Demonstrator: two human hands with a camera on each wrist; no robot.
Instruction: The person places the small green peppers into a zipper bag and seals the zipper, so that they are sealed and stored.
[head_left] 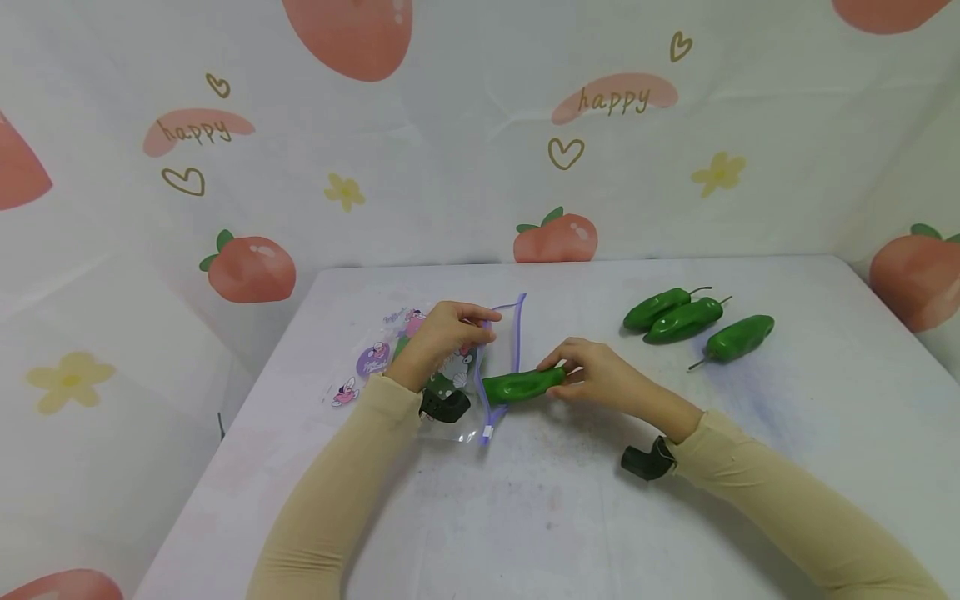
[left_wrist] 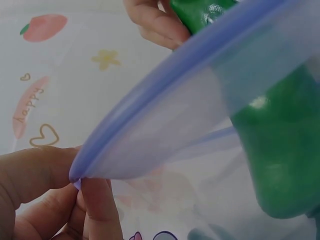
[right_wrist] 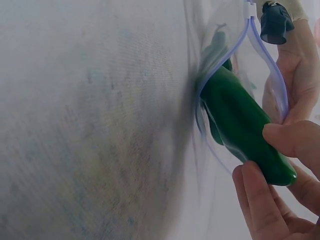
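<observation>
A clear zip bag (head_left: 519,333) with a purple zip edge and cartoon prints lies at the middle left in the head view. My left hand (head_left: 447,335) pinches its upper rim, and the mouth stands apart. In my right hand (head_left: 600,379) a green pepper (head_left: 522,386) is held by its outer end between thumb and fingers. The pepper's other end is inside the bag mouth, as the right wrist view shows of the pepper (right_wrist: 235,107). Green and patterned shapes inside the bag are partly hidden by my left hand and wrist.
Three more green peppers, two touching (head_left: 684,321) and one apart (head_left: 741,338), lie at the back right of the white table (head_left: 525,517). A printed cloth (head_left: 450,167) hangs behind it. Dark camera mounts (head_left: 648,460) sit on both wrists.
</observation>
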